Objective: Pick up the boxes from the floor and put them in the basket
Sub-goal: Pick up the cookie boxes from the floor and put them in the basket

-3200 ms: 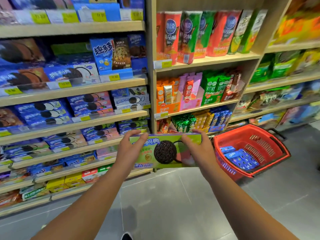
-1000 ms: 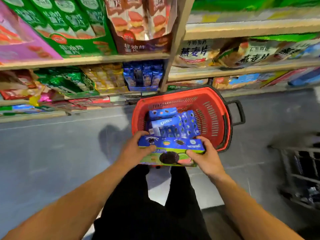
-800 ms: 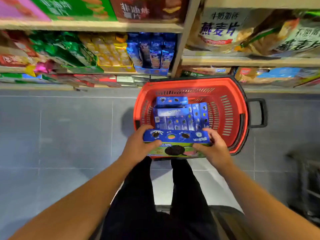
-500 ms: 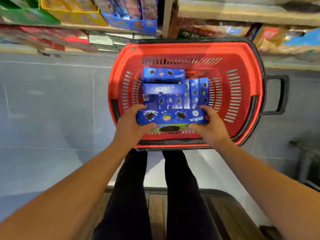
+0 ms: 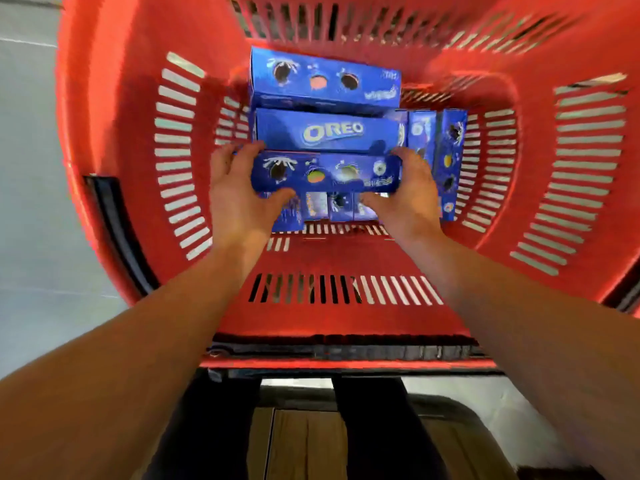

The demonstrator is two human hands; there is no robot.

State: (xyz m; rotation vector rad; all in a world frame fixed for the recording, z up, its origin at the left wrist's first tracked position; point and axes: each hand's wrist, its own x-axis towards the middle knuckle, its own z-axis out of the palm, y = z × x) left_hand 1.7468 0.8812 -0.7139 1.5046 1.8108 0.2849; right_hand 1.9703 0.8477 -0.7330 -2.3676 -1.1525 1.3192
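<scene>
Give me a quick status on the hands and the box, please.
Left hand and right hand grip held box by its ends. Inside red basket, above packed boxes. Nothing blocking.

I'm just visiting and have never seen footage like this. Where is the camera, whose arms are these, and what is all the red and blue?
No machine here: a person wears one wide-angle camera on the head, looking down, so you see their own two bare arms. The red all around is a plastic shopping basket with slotted walls, seen from just above. Several blue cookie boxes already lie inside; one reads OREO. The left hand and right hand grip the two ends of another blue box, held level just over the others. Below the basket's near rim you see the person's dark trousers and grey floor. The edges are blurred.
</scene>
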